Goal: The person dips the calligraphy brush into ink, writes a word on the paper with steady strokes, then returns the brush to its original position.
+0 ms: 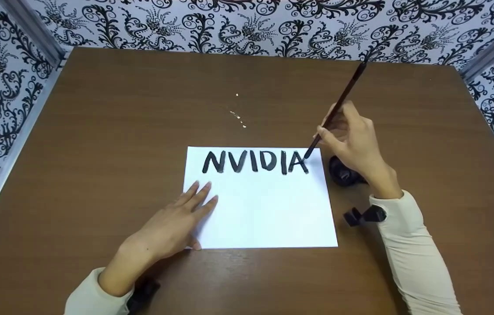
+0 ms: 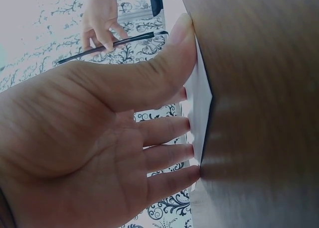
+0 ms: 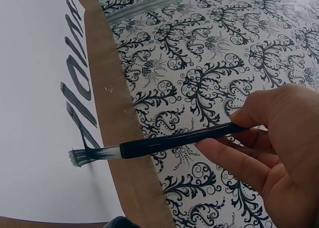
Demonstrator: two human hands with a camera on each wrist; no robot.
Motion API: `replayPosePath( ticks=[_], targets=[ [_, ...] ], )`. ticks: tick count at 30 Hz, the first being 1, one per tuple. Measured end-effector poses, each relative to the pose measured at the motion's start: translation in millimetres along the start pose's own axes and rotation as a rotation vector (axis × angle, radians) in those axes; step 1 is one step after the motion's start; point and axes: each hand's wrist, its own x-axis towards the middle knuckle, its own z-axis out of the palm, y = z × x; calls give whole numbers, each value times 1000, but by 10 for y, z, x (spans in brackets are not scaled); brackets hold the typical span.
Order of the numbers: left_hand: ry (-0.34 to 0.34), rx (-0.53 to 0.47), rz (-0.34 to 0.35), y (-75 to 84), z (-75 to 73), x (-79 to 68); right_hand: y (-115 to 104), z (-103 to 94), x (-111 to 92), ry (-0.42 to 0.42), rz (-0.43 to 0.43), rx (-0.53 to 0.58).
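A white sheet of paper [image 1: 264, 210] lies on the table, with "NVIDIA" painted in black letters [image 1: 253, 162] along its top edge. My right hand [image 1: 354, 138] pinches a dark-handled paintbrush [image 1: 343, 96] between thumb and fingers. In the right wrist view the brush's bristles [image 3: 84, 157] are black with paint and meet the paper at the last letter. With fingers spread, my left hand [image 1: 172, 223] rests on the sheet's left side. Its thumb [image 2: 182, 31] lies at the paper's near edge in the left wrist view.
A small round black container [image 1: 341, 173] stands right of the paper, partly hidden beneath my right hand. Several small pale specks [image 1: 238, 117] mark the brown wooden table [image 1: 98, 153] beyond the sheet. Black-patterned white walls [image 1: 247, 30] border the table at the back and sides.
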Motion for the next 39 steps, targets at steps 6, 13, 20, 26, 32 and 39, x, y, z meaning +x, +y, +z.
replayPosePath(
  ticks=[6,13,20,26,32,39],
  targets=[
    [-1,4,0,6,-4,3,-5,-5,4,-5,-21,-4],
    [2,3,9,13,-11,5,-20,-19,-2,-4,-13,-16],
    [16,1,22,14,-11,-9,-119,-76,28,34,98,82],
    [33,1,35,13,-4,-18,-311,-259,70,139,246,206],
    [27,0,39,15,-13,-19,-562,-502,38,242,215,391],
    [24,1,45,-4,-3,-28,-664,-652,-4,230,185,571]
  ],
)
